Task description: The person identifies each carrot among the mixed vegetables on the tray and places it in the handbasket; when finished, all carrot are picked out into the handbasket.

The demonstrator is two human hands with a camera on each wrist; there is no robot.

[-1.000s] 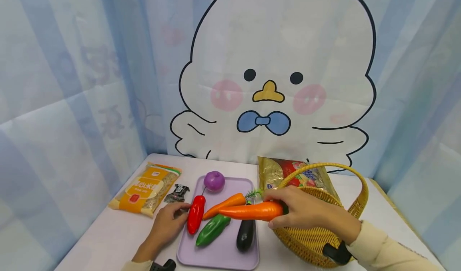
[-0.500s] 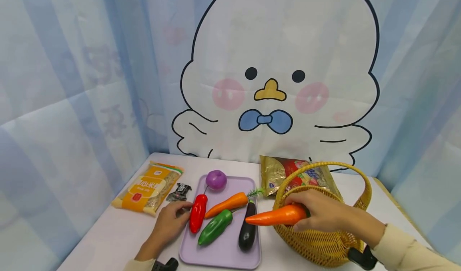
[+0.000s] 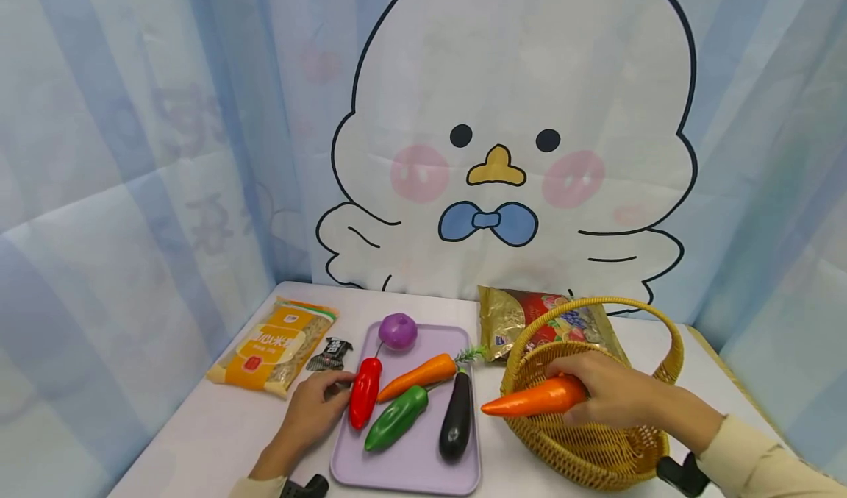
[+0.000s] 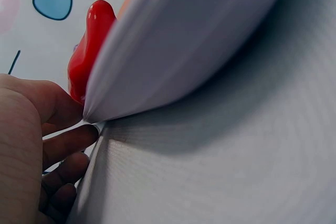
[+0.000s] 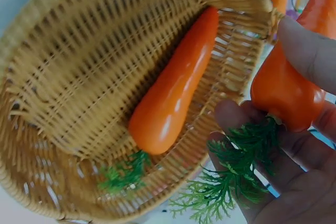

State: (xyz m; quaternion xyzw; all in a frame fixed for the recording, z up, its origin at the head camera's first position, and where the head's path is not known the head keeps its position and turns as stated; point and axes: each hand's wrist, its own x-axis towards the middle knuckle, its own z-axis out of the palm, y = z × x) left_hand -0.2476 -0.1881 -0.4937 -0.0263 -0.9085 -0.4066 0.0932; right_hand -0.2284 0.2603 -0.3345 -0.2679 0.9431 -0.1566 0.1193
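Observation:
My right hand (image 3: 612, 391) grips an orange carrot (image 3: 537, 397) by its thick end, over the left part of the wicker basket (image 3: 595, 457). The right wrist view shows its green leaves (image 5: 239, 156) under my palm and another carrot (image 5: 176, 85) lying inside the basket. My left hand (image 3: 311, 415) touches the left edge of the purple tray (image 3: 404, 476), thumb and forefinger at the rim in the left wrist view. Beside those fingers lies a red pepper (image 3: 365, 393). Also on the tray are a green pepper (image 3: 397, 418), a carrot (image 3: 420, 376), an eggplant (image 3: 456, 421) and a purple onion (image 3: 398, 332).
A yellow-orange bag (image 3: 274, 345) and a small black packet (image 3: 330, 354) lie left of the tray. Behind the basket is a gold and red bag (image 3: 516, 312). The basket's handle (image 3: 670, 336) arches above it. A printed curtain stands behind the table.
My right hand has moved right with its carrot, from above the tray to over the basket. The left hand has stayed at the tray's edge.

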